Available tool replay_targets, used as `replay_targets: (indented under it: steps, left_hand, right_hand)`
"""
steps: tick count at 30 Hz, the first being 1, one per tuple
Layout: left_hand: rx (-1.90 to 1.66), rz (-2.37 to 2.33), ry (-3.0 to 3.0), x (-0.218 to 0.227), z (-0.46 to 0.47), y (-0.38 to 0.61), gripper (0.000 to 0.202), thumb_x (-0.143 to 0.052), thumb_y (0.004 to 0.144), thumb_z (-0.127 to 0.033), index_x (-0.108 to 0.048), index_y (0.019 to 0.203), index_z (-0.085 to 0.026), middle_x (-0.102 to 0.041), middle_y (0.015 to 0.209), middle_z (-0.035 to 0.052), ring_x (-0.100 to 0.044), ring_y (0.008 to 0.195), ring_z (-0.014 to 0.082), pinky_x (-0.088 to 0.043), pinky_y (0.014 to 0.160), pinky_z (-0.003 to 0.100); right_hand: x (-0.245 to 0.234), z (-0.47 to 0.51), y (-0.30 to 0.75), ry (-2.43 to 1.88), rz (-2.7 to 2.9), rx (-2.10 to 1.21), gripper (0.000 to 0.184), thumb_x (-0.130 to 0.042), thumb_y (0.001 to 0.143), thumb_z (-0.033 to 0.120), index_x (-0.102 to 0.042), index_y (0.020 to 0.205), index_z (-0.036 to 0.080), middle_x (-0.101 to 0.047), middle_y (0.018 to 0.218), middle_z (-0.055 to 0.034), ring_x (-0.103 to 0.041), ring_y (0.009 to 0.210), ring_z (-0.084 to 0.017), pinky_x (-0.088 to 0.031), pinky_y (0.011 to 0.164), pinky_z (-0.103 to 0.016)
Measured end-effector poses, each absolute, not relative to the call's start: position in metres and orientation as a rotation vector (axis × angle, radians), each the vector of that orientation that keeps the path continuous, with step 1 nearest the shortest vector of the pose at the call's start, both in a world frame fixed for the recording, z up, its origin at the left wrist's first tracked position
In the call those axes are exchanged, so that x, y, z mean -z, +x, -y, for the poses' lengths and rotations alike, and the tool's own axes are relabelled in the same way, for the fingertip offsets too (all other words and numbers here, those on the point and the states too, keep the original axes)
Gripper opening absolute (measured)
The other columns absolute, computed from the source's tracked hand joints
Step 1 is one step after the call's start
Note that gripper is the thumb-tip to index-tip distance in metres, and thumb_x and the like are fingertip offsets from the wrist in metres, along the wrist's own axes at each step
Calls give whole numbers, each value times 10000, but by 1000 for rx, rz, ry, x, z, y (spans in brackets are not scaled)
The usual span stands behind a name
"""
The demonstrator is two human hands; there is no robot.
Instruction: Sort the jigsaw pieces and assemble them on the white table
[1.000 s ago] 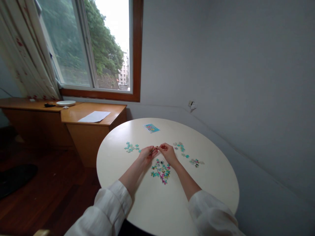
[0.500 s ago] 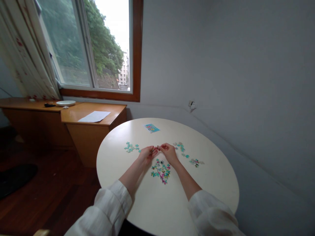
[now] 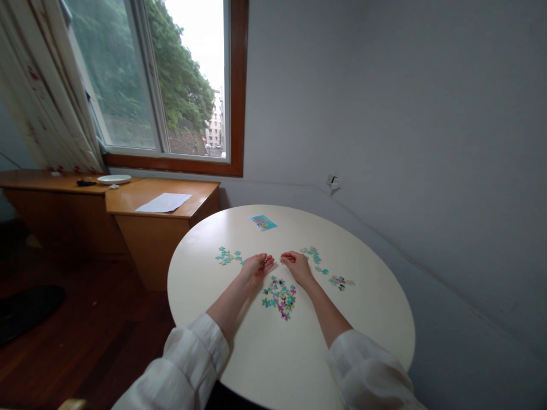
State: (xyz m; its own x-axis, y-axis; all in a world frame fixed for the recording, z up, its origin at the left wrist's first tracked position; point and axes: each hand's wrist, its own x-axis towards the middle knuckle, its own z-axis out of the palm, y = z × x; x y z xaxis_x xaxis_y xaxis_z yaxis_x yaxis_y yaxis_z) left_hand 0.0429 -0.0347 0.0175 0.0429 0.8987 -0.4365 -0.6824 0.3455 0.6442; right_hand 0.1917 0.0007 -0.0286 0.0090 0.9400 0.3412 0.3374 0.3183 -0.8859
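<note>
My left hand (image 3: 257,265) is half curled, palm up, around a few small puzzle pieces (image 3: 264,262), mostly hidden by the fingers. Just to its right, my right hand (image 3: 296,265) is closed in a pinch; whatever lies between those fingertips is too small to make out. Below both hands a heap of mixed puzzle pieces (image 3: 280,297) in teal, pink, yellow and black lies on the white round table (image 3: 282,353). Teal pieces (image 3: 228,255) are spread out left of my left hand. Beyond my right hand lie more teal and pale pieces (image 3: 314,255).
A small cluster of multicoloured pieces (image 3: 341,282) lies further right. Near the table's far edge is a picture card (image 3: 264,222). A wooden desk (image 3: 200,196) at the left bears a paper sheet (image 3: 164,202) and a white plate (image 3: 114,179). The wall has a socket (image 3: 333,181).
My right hand has drawn back slightly to the right, away from my left hand, opening a gap between them. The dark piece seen at its fingertips no longer shows. My left hand has stayed put.
</note>
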Motion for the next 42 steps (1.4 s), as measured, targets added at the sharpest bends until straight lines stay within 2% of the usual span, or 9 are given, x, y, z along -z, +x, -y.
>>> replay_targets:
  steps: [4,12,18,42]
  left_hand:
    - [-1228,-905,299,-17,35,43,137,-436,787,-1,-504,717,-97,-587,584,51,-589,512,109,-521,528,219]
    - [-1239,-890,290,-16,35,42,146,-444,781,2,-507,695,-98,-584,578,54,-580,499,109,-521,524,225]
    - [-1252,-908,261,-15,33,42,164,-439,784,3,-511,676,-97,-566,548,48,-568,474,110,-510,500,223]
    - [-1190,-921,209,-16,31,40,171,-439,785,-20,-497,652,-110,-496,474,8,-516,431,90,-509,509,209]
  right_hand:
    - [26,3,190,-1267,1658,-682,156,-539,655,254,-646,686,145,-674,692,-65,-604,651,-168,-463,667,-303]
    - [17,11,190,-1263,1820,-763,155,-517,662,221,-643,660,131,-640,610,-32,-547,582,-133,-414,594,-255]
    - [14,13,196,-1211,1900,-925,152,-552,650,246,-647,645,127,-621,555,-8,-519,538,-117,-392,560,-237]
    - [5,21,200,-1151,1971,-1130,182,-634,605,293,-677,665,126,-623,548,-9,-515,525,-110,-390,525,-227]
